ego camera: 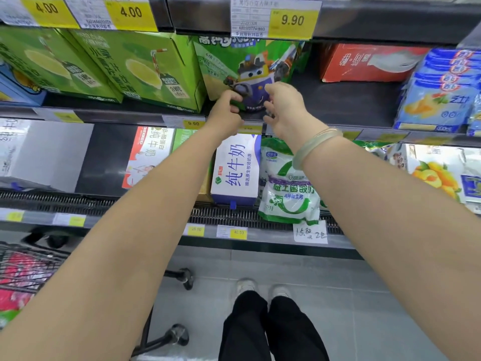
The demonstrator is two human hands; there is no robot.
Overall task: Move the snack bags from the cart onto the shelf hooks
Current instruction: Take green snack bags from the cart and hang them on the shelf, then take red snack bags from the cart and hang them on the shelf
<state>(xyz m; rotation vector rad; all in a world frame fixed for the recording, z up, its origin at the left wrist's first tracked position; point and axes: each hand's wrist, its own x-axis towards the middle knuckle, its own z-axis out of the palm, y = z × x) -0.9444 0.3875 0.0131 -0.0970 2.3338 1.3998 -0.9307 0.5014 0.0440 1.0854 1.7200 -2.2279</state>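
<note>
A green snack bag (235, 62) with a cartoon robot print stands upright on the middle shelf (351, 105), under a 9.90 price tag. My left hand (227, 110) grips its lower left corner. My right hand (282, 105), with a pale bangle on the wrist, holds its lower right corner with bent fingers. Both arms reach up from below. The wire cart (26, 272) sits at the lower left, with red and green packets showing through its mesh. No hooks are visible.
Green drink cartons (135, 69) stand left of the bag, a red box (364, 62) and blue packs (440, 92) to its right. Below are a white milk carton (235, 170) and a white-green pouch (289, 188). My shoes (263, 287) stand on grey floor.
</note>
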